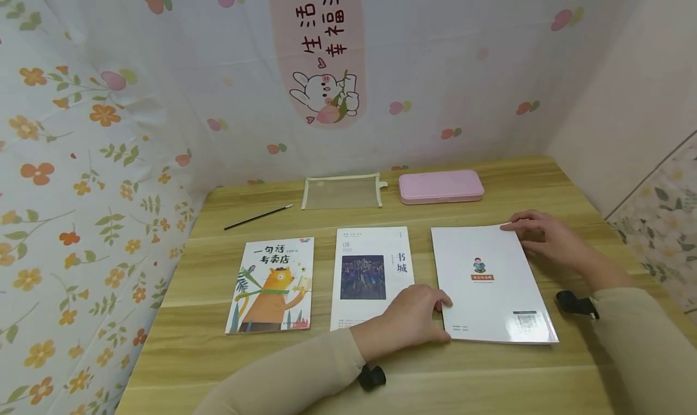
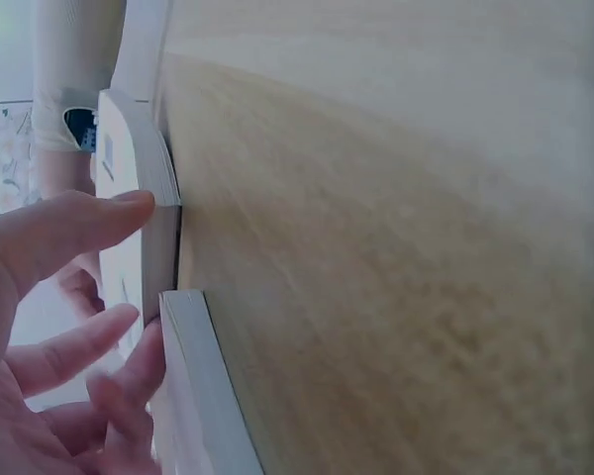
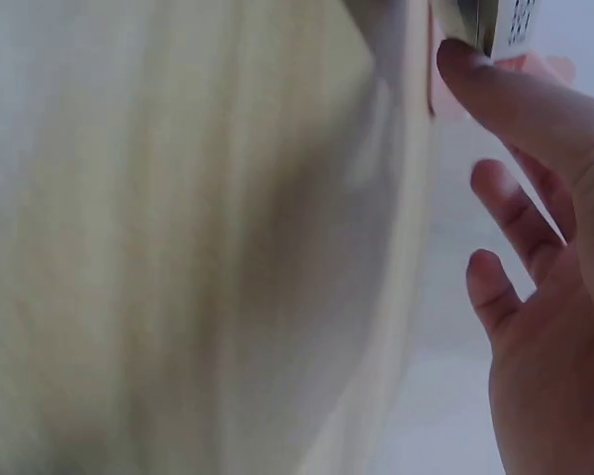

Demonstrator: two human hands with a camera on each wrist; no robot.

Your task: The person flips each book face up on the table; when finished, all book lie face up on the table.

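A white book (image 1: 484,294) lies with a small reading figure and a barcode on its upward face. My left hand (image 1: 411,318) touches its left edge, the thumb near the lower corner and the fingers farther up. In the left wrist view, that thumb (image 2: 129,210) rests against the book's edge (image 2: 160,242). At the upper right corner is my right hand (image 1: 550,242), its index finger on the top edge and its thumb by the right side. The right wrist view shows the thumb (image 3: 465,57) at the corner and the other fingers spread. The left forearm partly covers a second book (image 1: 362,245), titled 书城.
A picture book with an orange bear (image 1: 274,294) lies at the left. Behind the books are a black pencil (image 1: 258,217), a mesh zip pouch (image 1: 342,193) and a pink case (image 1: 441,186). Patterned cloth hangs along the table's back and left.
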